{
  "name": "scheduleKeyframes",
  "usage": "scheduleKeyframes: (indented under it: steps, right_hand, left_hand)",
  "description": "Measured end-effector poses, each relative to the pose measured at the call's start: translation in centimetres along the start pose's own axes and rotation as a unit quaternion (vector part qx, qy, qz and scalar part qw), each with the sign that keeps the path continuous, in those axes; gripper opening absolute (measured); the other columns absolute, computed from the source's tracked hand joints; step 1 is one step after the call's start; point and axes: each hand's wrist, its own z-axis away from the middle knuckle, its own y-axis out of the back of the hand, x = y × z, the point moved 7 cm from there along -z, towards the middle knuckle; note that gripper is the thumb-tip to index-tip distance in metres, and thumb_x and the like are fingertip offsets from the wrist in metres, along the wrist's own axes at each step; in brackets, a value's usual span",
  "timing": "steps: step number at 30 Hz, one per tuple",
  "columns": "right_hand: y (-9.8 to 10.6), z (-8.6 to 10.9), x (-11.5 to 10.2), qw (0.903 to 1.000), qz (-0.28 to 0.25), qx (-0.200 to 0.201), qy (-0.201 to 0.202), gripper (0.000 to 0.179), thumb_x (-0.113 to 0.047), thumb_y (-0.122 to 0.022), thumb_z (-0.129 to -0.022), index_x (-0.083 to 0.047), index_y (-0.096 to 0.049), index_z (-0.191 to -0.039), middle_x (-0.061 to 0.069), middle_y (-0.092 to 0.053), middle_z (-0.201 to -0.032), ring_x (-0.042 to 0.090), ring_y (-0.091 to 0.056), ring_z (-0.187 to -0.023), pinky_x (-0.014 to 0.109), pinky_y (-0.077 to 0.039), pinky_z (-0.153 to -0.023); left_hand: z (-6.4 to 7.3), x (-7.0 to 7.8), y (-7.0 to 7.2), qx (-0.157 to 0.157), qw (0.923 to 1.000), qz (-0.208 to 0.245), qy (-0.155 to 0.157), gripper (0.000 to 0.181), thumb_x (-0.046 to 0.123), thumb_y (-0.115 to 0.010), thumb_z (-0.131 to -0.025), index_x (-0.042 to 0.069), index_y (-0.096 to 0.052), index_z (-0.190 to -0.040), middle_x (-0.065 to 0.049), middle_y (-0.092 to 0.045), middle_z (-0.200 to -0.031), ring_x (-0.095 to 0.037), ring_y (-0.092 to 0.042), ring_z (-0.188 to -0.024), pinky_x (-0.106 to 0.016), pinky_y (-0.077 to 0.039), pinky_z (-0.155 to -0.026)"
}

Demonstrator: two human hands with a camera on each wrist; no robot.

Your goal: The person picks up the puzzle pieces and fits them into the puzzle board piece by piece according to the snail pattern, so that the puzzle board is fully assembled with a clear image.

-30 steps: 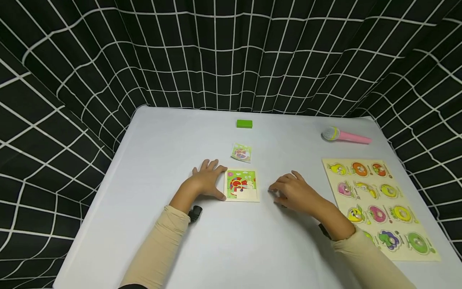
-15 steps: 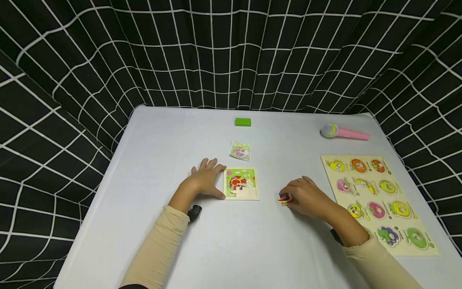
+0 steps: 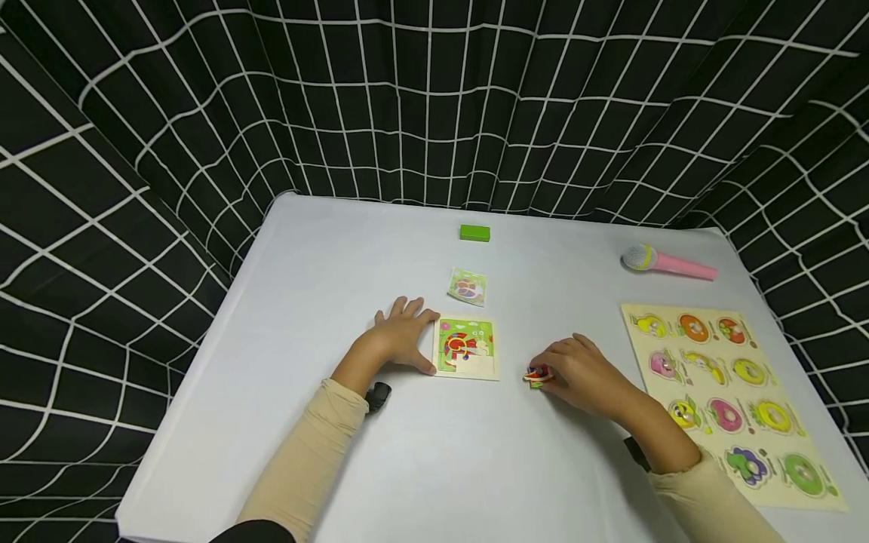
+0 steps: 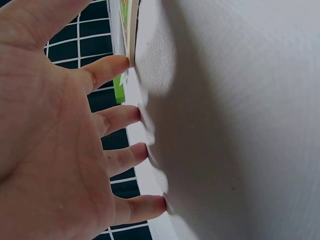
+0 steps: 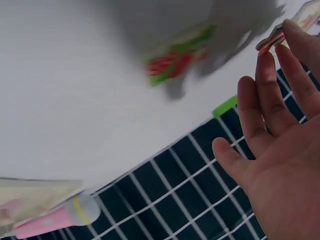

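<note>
My left hand (image 3: 397, 338) rests at the left edge of a small square wooden jigsaw board (image 3: 478, 377), fingers spread. Its thumb and index finger touch the board's two left corners; in the left wrist view the other fingertips (image 4: 156, 204) rest on the table. A red and green snail picture fills much of the board, and its lower right part is bare wood. To the right of the board, my right hand (image 3: 577, 373) pinches a jigsaw piece (image 5: 272, 40) between thumb and fingers. A red and green piece (image 5: 180, 55) lies on the table below that hand, blurred.
A small picture card (image 3: 468, 287) and a green block (image 3: 474, 233) lie beyond the board. At the back right is a pink toy microphone (image 3: 668, 263). A large wooden fruit puzzle (image 3: 706, 332) lies on the right, partly under the right forearm. Black grid cloth surrounds the table.
My right hand has shifted right, away from the board, and a red piece now shows at its fingertips. The left hand stays at the board; the head view has swung slightly.
</note>
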Motion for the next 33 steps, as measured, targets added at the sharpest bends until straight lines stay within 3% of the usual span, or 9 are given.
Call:
scheduleKeyframes:
  steps: [11,17,33]
  right_hand:
    - [0.1,-4.4,-3.4,0.9993,0.007,0.001,0.036,0.028,-0.016,-0.084,-0.074,-0.014,-0.073,-0.100,0.000,-0.069,-0.100,0.025,-0.060,-0.104,0.063,-0.031,-0.106]
    - [-0.9,-6.4,-5.3,0.9977,0.013,-0.013,0.066,0.022,-0.019,-0.082,-0.077,-0.017,-0.074,-0.098,-0.003,-0.069,-0.099,0.023,-0.060,-0.103,0.063,-0.032,-0.106]
    - [-2.7,-7.9,-7.1,0.9961,0.042,-0.015,0.077,0.022,-0.018,-0.080,-0.079,-0.017,-0.074,-0.101,0.000,-0.069,-0.102,0.025,-0.059,-0.105,0.060,-0.033,-0.106]
  left_hand:
    - [-0.3,0.3,-0.1,-0.005,1.0000,0.004,-0.001,0.100,0.053,-0.083,-0.069,0.026,-0.032,-0.151,-0.009,-0.010,-0.163,-0.037,0.000,-0.149,-0.070,-0.014,-0.110]
    - [-0.4,0.3,-0.1,-0.003,1.0000,0.001,0.000,0.100,0.053,-0.083,-0.069,0.027,-0.032,-0.151,-0.008,-0.011,-0.163,-0.037,-0.002,-0.149,-0.070,-0.015,-0.110]
    - [0.1,0.0,0.2,-0.006,0.9999,0.009,0.006,0.099,0.053,-0.082,-0.070,0.027,-0.032,-0.151,-0.008,-0.010,-0.163,-0.036,0.000,-0.149,-0.069,-0.014,-0.111]
